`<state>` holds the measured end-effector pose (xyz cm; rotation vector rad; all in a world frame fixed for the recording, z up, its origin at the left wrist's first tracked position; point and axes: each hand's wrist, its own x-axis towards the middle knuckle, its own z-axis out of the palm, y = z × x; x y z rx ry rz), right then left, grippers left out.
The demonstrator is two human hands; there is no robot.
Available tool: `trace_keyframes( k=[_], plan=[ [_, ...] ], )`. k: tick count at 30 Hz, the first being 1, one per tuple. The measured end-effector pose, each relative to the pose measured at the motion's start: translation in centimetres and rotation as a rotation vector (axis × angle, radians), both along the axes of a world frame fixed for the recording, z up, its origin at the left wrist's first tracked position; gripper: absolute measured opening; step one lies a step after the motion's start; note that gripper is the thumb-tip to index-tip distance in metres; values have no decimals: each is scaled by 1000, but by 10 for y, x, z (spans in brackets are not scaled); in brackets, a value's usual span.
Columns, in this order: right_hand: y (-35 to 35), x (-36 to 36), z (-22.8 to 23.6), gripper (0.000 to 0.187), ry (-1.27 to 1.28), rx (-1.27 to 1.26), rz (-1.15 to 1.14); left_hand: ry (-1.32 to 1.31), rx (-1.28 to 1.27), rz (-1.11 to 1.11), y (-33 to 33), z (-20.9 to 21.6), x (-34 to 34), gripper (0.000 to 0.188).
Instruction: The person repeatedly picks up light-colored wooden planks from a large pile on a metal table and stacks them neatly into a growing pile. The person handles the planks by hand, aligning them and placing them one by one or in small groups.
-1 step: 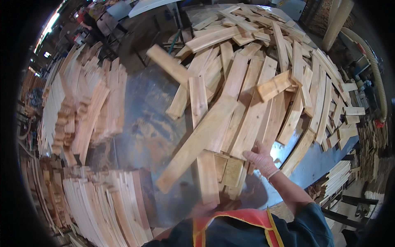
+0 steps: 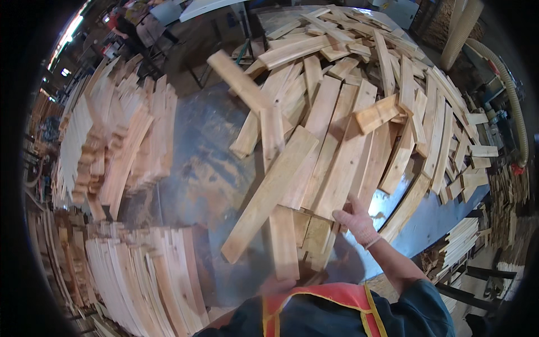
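Note:
My right hand (image 2: 359,226), in a pale glove, grips the near end of a long wooden plank (image 2: 345,157) between thumb and fingers. The plank lies among others on the metal table. My left hand (image 2: 275,285) is blurred and mostly hidden at the lower edge, by the near end of an upright-lying plank (image 2: 282,241); its fingers do not show. Across that plank rests a wider diagonal plank (image 2: 269,196), its near end pointing left over the tabletop. Short board ends (image 2: 316,236) show below the gripped plank.
A large heap of planks (image 2: 337,39) covers the far and right parts of the metal table (image 2: 196,140). Stacked boards stand at the left (image 2: 129,146) and near left (image 2: 146,275). A ribbed hose (image 2: 514,101) hangs at the right. Other people (image 2: 126,28) are at the far left.
The diagonal plank has shifted and turned slightly, its near end moving right and its far end left. The view has shifted a little. My right hand stays at the same plank end.

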<state>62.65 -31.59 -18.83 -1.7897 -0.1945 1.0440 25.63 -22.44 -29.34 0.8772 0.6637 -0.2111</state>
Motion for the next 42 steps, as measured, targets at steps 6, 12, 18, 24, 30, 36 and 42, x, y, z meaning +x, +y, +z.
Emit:
trace_keyframes(
  k=[6, 12, 18, 24, 30, 36, 42],
  plan=[
    [-69, -119, 1, 88, -450, -194, 293, 210, 1236, -540, -25, 79, -85, 63],
    [-93, -182, -31, 83, -641, -225, 307, 28, 885, -677, -4, 76, -174, 64],
    [-92, -198, 20, 76, -398, 19, 61, 33, 946, -641, 3, 82, -191, 57],
    [-115, -160, -14, 63, -149, 103, -121, 32, 896, -685, 16, 82, -194, 50],
    [-130, -96, 3, 45, -264, 160, -45, -90, 862, -771, 41, 94, -203, 43],
    [-83, 1, 21, 64, -329, 133, -103, -16, 1052, -753, 119, 148, -302, 45],
    [10, 76, -34, 73, -728, -123, -193, 739, 1256, -82, 92, 135, -222, 53]
  ],
)
